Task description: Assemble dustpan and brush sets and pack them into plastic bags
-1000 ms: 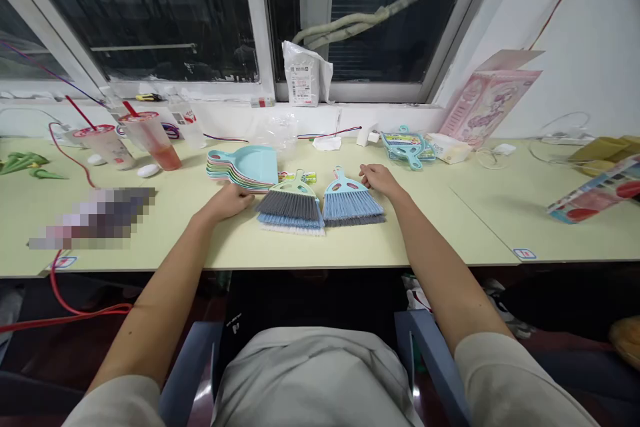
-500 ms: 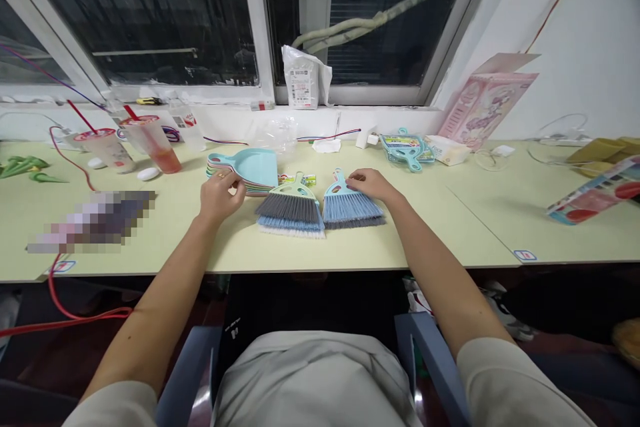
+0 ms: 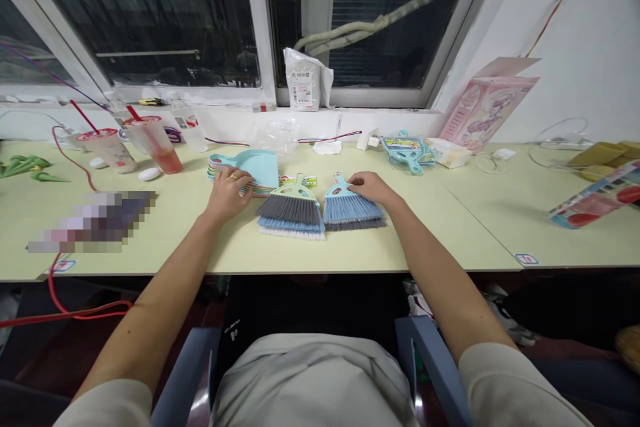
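Both hands at nested dustpans and brushes, mid-frame.
Left hand [image 3: 230, 192], fingers bent, over the near left side of the dustpan stack [image 3: 263, 167], left of centre; whether it grips, cannot tell. Right hand [image 3: 371, 187], fingers curled narrow, at the upper right edge of the blue brush pile [image 3: 353, 208], frame centre; grip unclear. Green-topped brush pile [image 3: 289, 208] lies between, bristles toward bottom of frame, on pale table [image 3: 360, 255].

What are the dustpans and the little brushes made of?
The stacked dustpans look like smooth, hard plastic, fairly matte, with thin, even, solid-coloured edges. The brushes seem to have plastic handles, smooth and evenly coloured, and straight, matte bristles, probably synthetic.
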Available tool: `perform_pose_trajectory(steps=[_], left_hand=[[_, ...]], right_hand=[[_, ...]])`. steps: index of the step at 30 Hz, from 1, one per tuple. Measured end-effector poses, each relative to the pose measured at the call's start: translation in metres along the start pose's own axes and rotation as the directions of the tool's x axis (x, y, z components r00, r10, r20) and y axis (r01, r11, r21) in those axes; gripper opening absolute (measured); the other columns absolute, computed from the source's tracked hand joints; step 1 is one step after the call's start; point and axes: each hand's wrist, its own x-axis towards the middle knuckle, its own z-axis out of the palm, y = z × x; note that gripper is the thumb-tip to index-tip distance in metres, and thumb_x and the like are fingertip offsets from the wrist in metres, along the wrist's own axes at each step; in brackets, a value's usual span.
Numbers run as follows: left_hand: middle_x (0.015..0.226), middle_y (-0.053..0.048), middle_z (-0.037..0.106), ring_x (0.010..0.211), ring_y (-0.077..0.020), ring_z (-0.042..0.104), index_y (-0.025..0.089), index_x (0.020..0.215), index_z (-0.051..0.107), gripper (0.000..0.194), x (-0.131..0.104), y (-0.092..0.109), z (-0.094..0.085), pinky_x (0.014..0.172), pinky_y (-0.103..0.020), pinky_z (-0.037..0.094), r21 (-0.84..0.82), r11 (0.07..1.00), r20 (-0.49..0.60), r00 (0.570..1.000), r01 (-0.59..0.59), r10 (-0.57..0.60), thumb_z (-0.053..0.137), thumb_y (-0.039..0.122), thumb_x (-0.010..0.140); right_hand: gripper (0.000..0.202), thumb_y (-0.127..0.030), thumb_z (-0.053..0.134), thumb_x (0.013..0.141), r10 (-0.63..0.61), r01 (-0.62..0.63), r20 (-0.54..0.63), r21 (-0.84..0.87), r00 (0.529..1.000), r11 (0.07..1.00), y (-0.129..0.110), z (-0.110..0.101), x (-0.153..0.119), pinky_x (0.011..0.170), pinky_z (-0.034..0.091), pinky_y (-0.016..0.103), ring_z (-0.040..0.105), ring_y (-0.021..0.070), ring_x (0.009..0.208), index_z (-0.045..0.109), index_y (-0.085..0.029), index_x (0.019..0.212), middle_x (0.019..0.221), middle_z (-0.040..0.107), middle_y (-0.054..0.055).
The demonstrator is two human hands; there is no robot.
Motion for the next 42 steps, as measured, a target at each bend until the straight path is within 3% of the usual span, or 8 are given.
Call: perform_pose_trajectory(steps=[7,14,20,28,34,38,42], left_hand=[[0.112,-0.01,0.076,0.116,-0.0353,0.056,0.022,0.101,0.075,0.022,0.002,-0.003,0.001,0.095,-0.054,0.039,-0.008,1.0,-0.008,1.0,-0.004,0.004,0.053,0.027,0.098],[0.11,-0.01,0.075,0.115,-0.0346,0.055,0.021,0.098,0.072,0.019,0.003,-0.001,0.001,0.097,-0.054,0.039,-0.052,0.998,-0.021,0.999,0.023,-0.024,0.053,0.023,0.095],[0.105,-0.01,0.074,0.114,-0.0333,0.055,0.022,0.098,0.07,0.019,0.005,-0.003,0.002,0.1,-0.054,0.041,-0.081,0.996,-0.029,0.998,0.044,-0.047,0.052,0.019,0.094],[0.103,-0.011,0.069,0.109,-0.0281,0.056,0.024,0.098,0.064,0.026,0.016,0.0,-0.001,0.101,-0.051,0.046,-0.169,0.984,-0.273,0.957,0.049,-0.095,0.039,0.019,0.102],[0.108,-0.01,0.068,0.114,-0.0295,0.057,0.025,0.099,0.063,0.021,0.02,0.01,-0.021,0.102,-0.054,0.046,-0.159,0.983,-0.425,0.893,0.09,-0.15,0.042,0.022,0.103],[0.114,-0.008,0.07,0.118,-0.0293,0.057,0.026,0.099,0.065,0.021,0.039,0.028,-0.026,0.104,-0.054,0.046,-0.166,0.986,-0.4,0.915,-0.026,-0.043,0.045,0.021,0.102],[0.112,-0.008,0.071,0.115,-0.0264,0.058,0.025,0.098,0.065,0.026,0.075,0.068,-0.014,0.101,-0.049,0.048,-0.244,0.946,-0.252,0.956,-0.213,0.15,0.042,0.015,0.101]], right_hand=[[0.011,-0.024,0.073,0.08,-0.004,0.003,-0.102,-0.012,0.995,1.0,-0.002,0.0,0.003,0.084,0.052,0.032,0.069,0.0229,0.091,0.081,-0.02,0.085,0.095,0.079,0.007],[0.015,-0.027,0.07,0.078,0.046,-0.038,-0.098,0.081,0.994,0.996,-0.004,-0.001,0.003,0.073,0.049,0.03,0.068,0.0204,0.079,0.081,-0.018,0.083,0.08,0.077,0.005],[0.018,-0.03,0.073,0.072,0.105,-0.074,-0.088,0.301,0.991,0.951,0.003,0.001,0.007,0.066,0.048,0.03,0.065,0.0182,0.068,0.078,-0.017,0.083,0.071,0.074,0.004],[0.021,-0.029,0.082,0.062,0.227,-0.142,-0.106,0.514,0.968,0.846,-0.006,-0.009,0.005,0.079,0.054,0.034,0.07,0.0212,0.079,0.078,-0.018,0.08,0.079,0.078,0.006],[0.02,-0.033,0.08,0.064,0.247,-0.048,-0.236,0.626,0.94,0.778,0.001,-0.022,0.007,0.086,0.054,0.036,0.068,0.0213,0.082,0.074,-0.019,0.076,0.07,0.072,0.004],[0.021,-0.032,0.077,0.062,0.31,-0.036,-0.229,0.751,0.923,0.66,0.002,-0.034,0.007,0.081,0.055,0.035,0.066,0.0205,0.077,0.07,-0.02,0.077,0.07,0.068,0.002],[0.025,-0.034,0.076,0.06,0.326,-0.019,-0.209,0.817,0.922,0.576,-0.003,-0.037,0.006,0.081,0.056,0.035,0.068,0.022,0.082,0.066,-0.022,0.08,0.079,0.07,0.003]])
